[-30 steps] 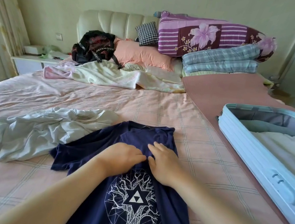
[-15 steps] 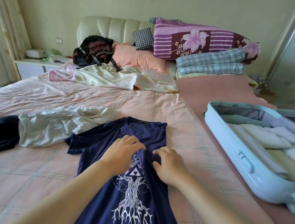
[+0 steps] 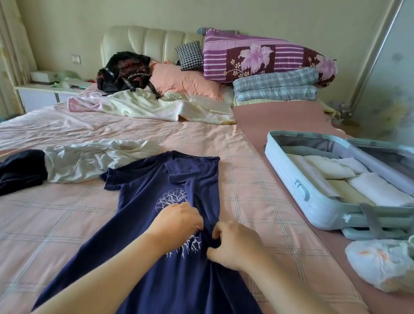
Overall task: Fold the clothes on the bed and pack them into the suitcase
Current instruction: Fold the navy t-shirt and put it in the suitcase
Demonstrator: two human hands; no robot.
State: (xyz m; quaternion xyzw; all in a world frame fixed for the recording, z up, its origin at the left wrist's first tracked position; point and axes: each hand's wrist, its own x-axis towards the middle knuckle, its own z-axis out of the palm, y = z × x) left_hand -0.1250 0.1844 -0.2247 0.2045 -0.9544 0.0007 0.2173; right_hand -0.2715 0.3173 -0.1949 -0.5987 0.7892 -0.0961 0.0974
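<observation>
Two hands meet at the middle of the navy T-shirt (image 3: 135,222), which lies print up on the bed (image 3: 35,227) directly in front of the person, with its collar toward twelve o'clock and its hem toward six. The right side of the shirt is already turned over onto the body, so the edge at three o'clock is a straight fold, while the sleeve at nine o'clock is spread out. The left hand (image 3: 177,221) has its fingers bent and close together, and the tips appear to nip the cloth beside the white tree print. The right hand (image 3: 235,247) is curled, and its thumb and fingers pinch a small ridge of fabric on the folded part. I think they hold it like this to pull the fold tight and take out the wrinkles, because a smooth shirt makes a flat package. The suitcase (image 3: 298,191) lies open at two o'clock, near enough to reach, and it already contains pale folded clothes (image 3: 379,188) in rows, so the packing is partly done. At ten o'clock a pale grey garment (image 3: 88,160) and a dark garment (image 3: 5,179) lie crumpled, not yet folded. A pale shoe (image 3: 391,260) rests at three o'clock, just before the suitcase.
</observation>
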